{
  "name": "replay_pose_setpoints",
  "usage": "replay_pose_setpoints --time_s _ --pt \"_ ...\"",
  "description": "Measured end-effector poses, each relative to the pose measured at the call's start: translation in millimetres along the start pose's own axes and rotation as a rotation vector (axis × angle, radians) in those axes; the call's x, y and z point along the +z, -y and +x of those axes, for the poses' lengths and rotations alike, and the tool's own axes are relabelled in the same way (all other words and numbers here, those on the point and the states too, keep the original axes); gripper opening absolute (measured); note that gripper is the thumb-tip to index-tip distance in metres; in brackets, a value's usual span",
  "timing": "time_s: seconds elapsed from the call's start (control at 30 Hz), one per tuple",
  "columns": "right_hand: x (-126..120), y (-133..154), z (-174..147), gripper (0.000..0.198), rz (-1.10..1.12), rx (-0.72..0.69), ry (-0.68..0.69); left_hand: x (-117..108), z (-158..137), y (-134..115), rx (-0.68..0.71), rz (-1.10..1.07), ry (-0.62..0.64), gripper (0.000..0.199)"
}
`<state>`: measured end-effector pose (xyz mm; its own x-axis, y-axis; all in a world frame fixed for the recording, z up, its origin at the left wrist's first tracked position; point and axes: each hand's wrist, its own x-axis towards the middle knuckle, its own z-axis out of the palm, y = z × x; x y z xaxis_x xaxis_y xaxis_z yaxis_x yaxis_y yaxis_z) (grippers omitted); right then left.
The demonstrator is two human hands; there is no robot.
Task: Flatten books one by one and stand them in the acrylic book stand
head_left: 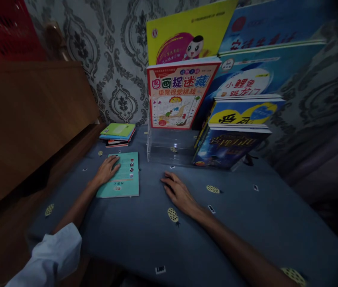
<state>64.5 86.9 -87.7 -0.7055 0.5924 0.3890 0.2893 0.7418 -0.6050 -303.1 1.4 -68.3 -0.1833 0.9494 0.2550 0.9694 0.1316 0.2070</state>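
My left grip (pixel 107 171) lies unclenched on the thin, rectangular teal paper booklet (pixel 127 175), left of the clear plastic book rack (pixel 163 141); my right grip (pixel 179 193), empty, is in front of it. The booklet should be light, bendy, slightly slick: best pinched by its free right edge.

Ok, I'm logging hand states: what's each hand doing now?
Left hand: open, lying on the teal book.
Right hand: open, holding nothing.

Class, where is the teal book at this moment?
In the head view, the teal book lies flat on the table left of centre, partly under the left hand, nearer the wearer than the small book stack.
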Motion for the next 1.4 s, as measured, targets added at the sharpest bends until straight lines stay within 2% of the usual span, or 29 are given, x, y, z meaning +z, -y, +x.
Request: replay_pose_setpoints --time_s 0.33,0.73,0.97,1.2,1.4 --pt "-2 2 0 0.032 -0.006 0.008 0.019 -12 -29 -27 0.038 -0.055 0.021 0.054" --pt "-1 2 -1 0.033 -0.015 -0.006 0.021 -14 -59 -67 0.109 -0.106 0.062 0.053" --pt "-1 5 -2 0.037 -0.028 0.028 0.02 -6 -52 -91 0.157 -0.141 0.072 0.05" --pt "-6 6 0 0.038 -0.038 0.049 -0.036 15 -31 -116 0.234 -0.188 0.013 0.045" --pt "-19 0 -8 0.039 -0.064 0.098 -0.057 31 -18 -144 0.246 -0.211 -0.025 0.044"
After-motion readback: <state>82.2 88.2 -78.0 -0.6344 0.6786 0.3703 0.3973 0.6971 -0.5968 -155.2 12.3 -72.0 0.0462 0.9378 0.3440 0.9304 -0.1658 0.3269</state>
